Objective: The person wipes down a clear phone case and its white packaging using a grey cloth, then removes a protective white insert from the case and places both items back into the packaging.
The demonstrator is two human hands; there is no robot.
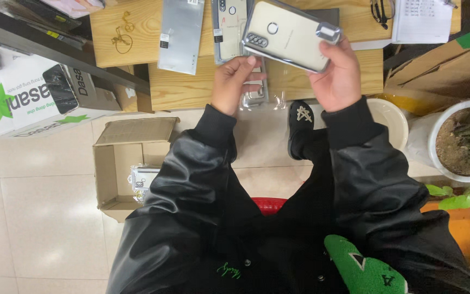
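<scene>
A cream phone case with a chrome rim and camera cut-out point(288, 34) is held up in front of me over the wooden table point(191, 87). My right hand point(337, 76) grips its right end, thumb on the chrome corner. My left hand point(235, 81) holds its left lower edge near the camera cut-out with the fingertips. Under my left hand lies another clear packaged case point(254, 97) on the table edge. Both arms wear black glossy sleeves.
Several flat packaged cases point(180, 32) lie on the table, with papers point(422, 19) at the far right. An open cardboard box point(123, 169) with a packet inside stands on the tiled floor at left. White printed boxes point(23, 98) are left; a potted plant point(469, 141) is right.
</scene>
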